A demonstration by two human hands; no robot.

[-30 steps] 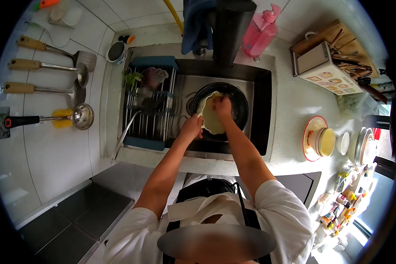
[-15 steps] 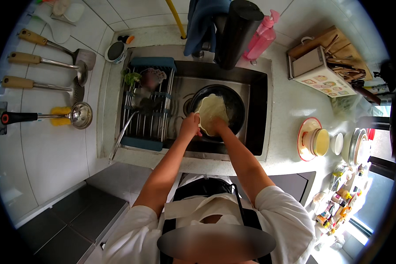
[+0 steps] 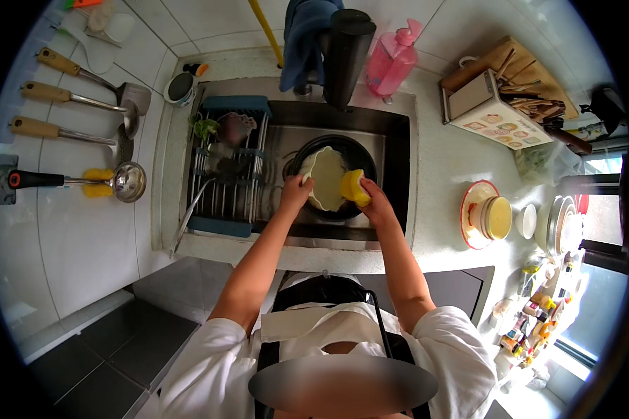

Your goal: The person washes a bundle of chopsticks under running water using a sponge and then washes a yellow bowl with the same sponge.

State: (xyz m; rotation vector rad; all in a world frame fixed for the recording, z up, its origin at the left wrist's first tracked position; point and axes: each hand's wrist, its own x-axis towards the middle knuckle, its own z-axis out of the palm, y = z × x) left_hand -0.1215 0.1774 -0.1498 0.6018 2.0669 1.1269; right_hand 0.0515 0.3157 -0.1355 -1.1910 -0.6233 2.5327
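My left hand (image 3: pixel 296 193) grips the rim of a cream dish with a wavy edge (image 3: pixel 326 178), which is tilted over a dark round pan (image 3: pixel 362 155) in the sink. In my right hand (image 3: pixel 377 204) is a yellow sponge (image 3: pixel 356 187), held at the dish's right side. The fingers of both hands are closed on what they hold. Part of the pan is hidden under the dish.
A rack with blue ends (image 3: pixel 220 225) spans the sink's (image 3: pixel 400 167) left side, holding a ladle-like utensil and leafy greens. The black faucet (image 3: pixel 349 56) rises behind, beside a pink pump bottle (image 3: pixel 391 59). Stacked yellow bowls (image 3: pixel 497 218) stand on the right counter (image 3: pixel 433 230).
My right hand has come out of the dish and moved right, and the yellow sponge now shows in it. My left hand still holds the dish's rim. The view has shifted slightly.
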